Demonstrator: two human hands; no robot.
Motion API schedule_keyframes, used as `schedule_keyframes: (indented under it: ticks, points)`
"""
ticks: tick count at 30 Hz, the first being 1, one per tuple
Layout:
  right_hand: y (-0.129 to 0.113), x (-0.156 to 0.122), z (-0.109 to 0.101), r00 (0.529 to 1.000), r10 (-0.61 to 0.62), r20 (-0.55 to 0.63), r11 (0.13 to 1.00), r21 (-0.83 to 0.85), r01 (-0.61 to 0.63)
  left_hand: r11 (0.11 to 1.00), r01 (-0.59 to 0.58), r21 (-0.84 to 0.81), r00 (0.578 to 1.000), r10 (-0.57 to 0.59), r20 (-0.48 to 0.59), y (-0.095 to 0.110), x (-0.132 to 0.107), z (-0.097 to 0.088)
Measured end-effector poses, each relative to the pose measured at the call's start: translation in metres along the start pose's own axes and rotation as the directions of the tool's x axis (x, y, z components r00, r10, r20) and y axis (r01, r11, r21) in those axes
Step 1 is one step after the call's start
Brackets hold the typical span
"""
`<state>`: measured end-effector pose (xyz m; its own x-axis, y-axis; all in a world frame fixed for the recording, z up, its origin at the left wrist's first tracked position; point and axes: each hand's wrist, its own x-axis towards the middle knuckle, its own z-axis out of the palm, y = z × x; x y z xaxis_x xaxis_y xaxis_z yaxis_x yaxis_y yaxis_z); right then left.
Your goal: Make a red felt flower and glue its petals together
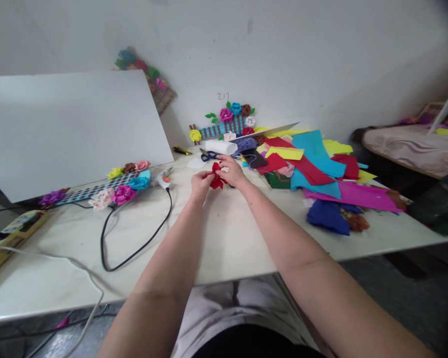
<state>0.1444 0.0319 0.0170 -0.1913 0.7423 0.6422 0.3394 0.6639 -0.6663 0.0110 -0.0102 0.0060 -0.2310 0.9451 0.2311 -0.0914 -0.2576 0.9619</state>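
Note:
A small red paper flower [217, 180] is held between my two hands above the middle of the white table. My left hand [201, 184] pinches its left side with closed fingers. From the right and above, my right hand [230, 172] grips its petals. Just behind the hands lie dark-handled scissors [209, 156] and a white roll [221, 146]. A hot glue gun [162, 180] rests on the table to the left of my left hand. The fingertips partly cover the flower's centre.
Coloured crepe paper sheets [313, 164] are heaped at the right. Flower-covered woven pieces [108, 191] lie at the left, before a leaning white board [74, 129]. A black cord [134, 258] loops across the table; a power strip [15, 238] sits far left. A yellow cutter [181, 150] lies behind.

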Motion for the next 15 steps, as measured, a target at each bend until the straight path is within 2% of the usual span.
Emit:
schedule_keyframes:
  ticks: [3,7,11,15]
  points:
    - [0.001,0.001,0.000,1.000,-0.001,0.010,1.000,-0.023,0.001,1.000,-0.022,0.005,1.000,0.022,0.011,0.001,-0.001,0.000]
    - [0.004,0.000,-0.001,1.000,-0.011,0.020,1.000,-0.014,0.011,0.999,0.006,-0.052,0.999,-0.004,0.033,0.001,-0.001,-0.003]
    - [0.005,-0.001,-0.002,0.996,-0.050,0.072,0.999,0.015,0.050,1.000,-0.003,-0.020,1.000,0.003,0.013,-0.004,0.004,-0.007]
    - [0.006,-0.002,-0.002,0.992,-0.068,0.111,0.997,0.034,0.065,1.000,0.004,-0.003,0.998,-0.004,0.056,-0.005,0.006,-0.012]
